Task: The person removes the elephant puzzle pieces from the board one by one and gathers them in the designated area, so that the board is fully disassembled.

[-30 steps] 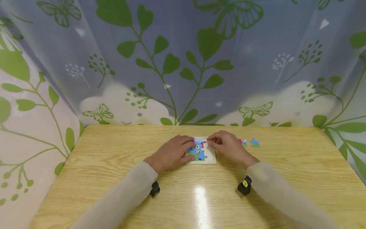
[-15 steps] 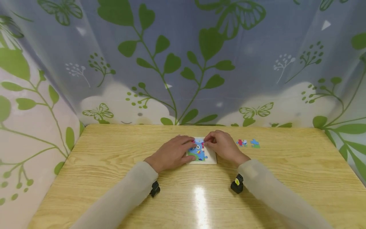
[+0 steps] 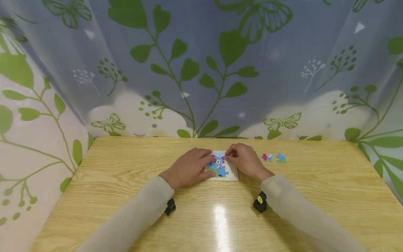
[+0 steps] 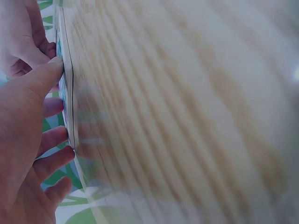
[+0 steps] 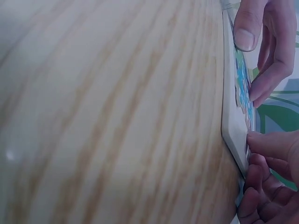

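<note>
Left sleeve [image 3: 129,210], beige, came in from the near left of the puzzle tray [image 3: 233,173], which lay flat on the table [image 3: 132,150]. Left hand [image 3: 189,167] rested over the tray's left side, fingers extended across the print, thumb by the near edge, clenching nothing. Joined picture [image 3: 220,168], blue and green with one eye showing, filled the tray's left part; a tab jutted from its right border, low down. Bare strip, pale, ran lengthwise from the tray's near edge toward its far one, right of the picture; the right hand was clearly the nearer to it, and this gap appeared the deciding relation. Right hand [image 3: 247,160] reached over the tray's right side, thumb and forefinger together at the picture's upper right border (whether they grasped a piece could not be told). Red piece [image 3: 264,157], a white-and-blue part against it, lay right of the tray, past the right hand. Blue-and-green piece [image 3: 281,158] lay farthest right of the tray, just beyond the red.
</note>
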A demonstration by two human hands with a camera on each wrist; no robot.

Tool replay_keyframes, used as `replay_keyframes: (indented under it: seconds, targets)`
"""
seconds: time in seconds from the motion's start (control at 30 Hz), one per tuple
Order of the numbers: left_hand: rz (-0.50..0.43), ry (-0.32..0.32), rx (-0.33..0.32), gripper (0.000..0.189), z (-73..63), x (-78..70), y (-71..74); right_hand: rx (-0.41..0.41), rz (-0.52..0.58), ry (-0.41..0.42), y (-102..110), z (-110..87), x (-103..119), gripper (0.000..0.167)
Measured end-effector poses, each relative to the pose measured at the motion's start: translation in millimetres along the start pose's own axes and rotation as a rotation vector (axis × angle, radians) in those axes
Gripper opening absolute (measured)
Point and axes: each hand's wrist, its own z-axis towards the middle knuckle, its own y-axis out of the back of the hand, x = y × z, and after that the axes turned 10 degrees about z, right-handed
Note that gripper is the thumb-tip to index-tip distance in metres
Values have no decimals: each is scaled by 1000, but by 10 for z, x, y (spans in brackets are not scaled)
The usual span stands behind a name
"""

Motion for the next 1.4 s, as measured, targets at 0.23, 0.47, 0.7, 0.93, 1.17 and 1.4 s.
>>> replay_keyframes:
  seconds: [0.23, 0.47, 0.7, 0.93, 1.17, 1.4]
  targets:
    - [14, 14, 7, 55, -1, -4, -3, -5, -18, -8, -24, 27, -5, 6]
    - [-18, 5, 66, 58, -23, 10, 54, 18, -27, -23, -25, 53, 3, 7]
    - [-28, -23, 96, 61, -49, 36, 46, 27, -33, -25, -33, 59, 9, 9]
    - [-65, -28, 124, 64, -87, 51, 31, 15, -31, -22, -34, 40, 18, 9]
    - [-81, -28, 123, 68, -105, 70, 26, -8, -51, 6, -40, 12, 20, 8]
    - [-69, -42, 106, 68, -96, 71, 43, 31, -122, 2, -57, 17, 45, 12]
